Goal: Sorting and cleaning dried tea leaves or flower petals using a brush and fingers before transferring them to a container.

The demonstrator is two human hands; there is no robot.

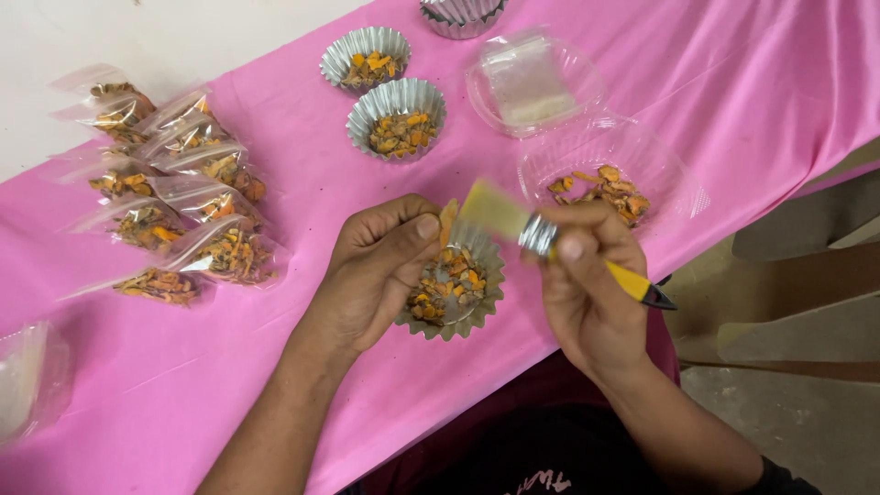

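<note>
Two hands: left hand (376,266) with orange piece (447,223); right hand (587,284) with brush (513,220)

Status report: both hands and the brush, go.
Left hand pinches an orange dried piece. Right hand holds yellow-handled flat brush against it, over fluted foil cup. Nothing blocking.

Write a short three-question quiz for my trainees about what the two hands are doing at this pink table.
1. True or false: the right hand holds a yellow-handled brush.
2. What do the left hand's fingers pinch? A) an orange dried piece B) a spoon C) a lid
3. Name the container directly under both hands.

Key: 1 true. 2 A. 3 the fluted foil cup, holding orange dried pieces, on the pink tablecloth; sealed clear bags lie to its left.
</note>
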